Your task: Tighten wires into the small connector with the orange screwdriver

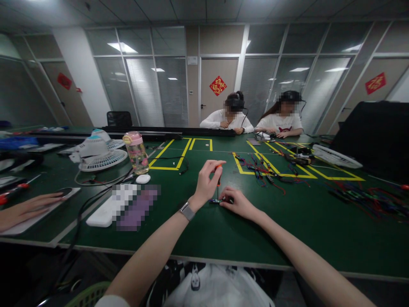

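My left hand grips a small screwdriver with an orange handle, held upright with its tip down on a small dark connector part on the green table. A watch sits on that wrist. My right hand rests on the table just right of the part and pinches it with the fingertips. The part itself is tiny and mostly hidden by the fingers.
Bundles of coloured wires lie inside yellow tape marks ahead right, more wires at far right. A pink bottle, a white fan and a white device stand left. Another person's hand rests at left; two people sit across.
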{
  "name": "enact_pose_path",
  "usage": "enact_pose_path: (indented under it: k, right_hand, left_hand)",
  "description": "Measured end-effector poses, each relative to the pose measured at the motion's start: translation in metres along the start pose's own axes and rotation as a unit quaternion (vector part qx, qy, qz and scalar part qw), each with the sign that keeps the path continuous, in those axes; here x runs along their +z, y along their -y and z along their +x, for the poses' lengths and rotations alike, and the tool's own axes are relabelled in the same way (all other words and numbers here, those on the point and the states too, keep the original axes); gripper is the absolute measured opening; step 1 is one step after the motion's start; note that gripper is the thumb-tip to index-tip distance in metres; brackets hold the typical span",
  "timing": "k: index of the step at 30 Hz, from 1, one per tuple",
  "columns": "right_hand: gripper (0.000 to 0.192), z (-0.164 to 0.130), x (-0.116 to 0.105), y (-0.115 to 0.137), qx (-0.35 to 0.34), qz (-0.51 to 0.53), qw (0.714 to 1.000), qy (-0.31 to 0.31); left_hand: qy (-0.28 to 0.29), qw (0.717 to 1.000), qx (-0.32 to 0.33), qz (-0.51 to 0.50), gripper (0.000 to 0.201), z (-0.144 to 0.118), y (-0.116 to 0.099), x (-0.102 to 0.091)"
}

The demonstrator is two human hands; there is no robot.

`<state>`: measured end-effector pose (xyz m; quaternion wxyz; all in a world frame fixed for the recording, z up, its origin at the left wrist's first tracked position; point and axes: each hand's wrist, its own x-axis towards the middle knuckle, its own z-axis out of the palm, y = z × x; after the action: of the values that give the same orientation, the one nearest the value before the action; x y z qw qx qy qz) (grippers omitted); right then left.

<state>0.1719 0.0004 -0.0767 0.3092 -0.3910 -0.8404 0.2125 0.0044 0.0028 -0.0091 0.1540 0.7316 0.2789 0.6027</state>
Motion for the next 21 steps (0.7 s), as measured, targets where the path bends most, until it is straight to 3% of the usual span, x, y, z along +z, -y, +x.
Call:
enact_pose_path:
  k: [4,10,16,21]
  right_hand:
    - [0.012,0.0003,0.0009,0.0022,0.001,0.007,1.000,0.010]
    - [0.011,0.0012,0.0012,-0.0005,0.013,0.015,1.000,0.008]
    - [0.010,0.0028,0.0029,-0.0036,0.022,0.021,0.999,0.007]
    - [0.011,0.0028,0.0022,-0.0020,0.034,0.030,0.999,0.004]
  left_hand:
    - [0.006,1.000,-0.006,-0.030,0.028,0.0002,0.0009,0.0004]
    - [-0.027,0.999,0.008,0.037,0.019,0.0000,-0.0014,-0.0011]
    - [0.013,1.000,-0.001,-0.026,0.033,-0.0013,0.0011,0.0012]
    - [-0.031,0.999,0.008,0.030,0.017,-0.0012,0.0011,0.0015]
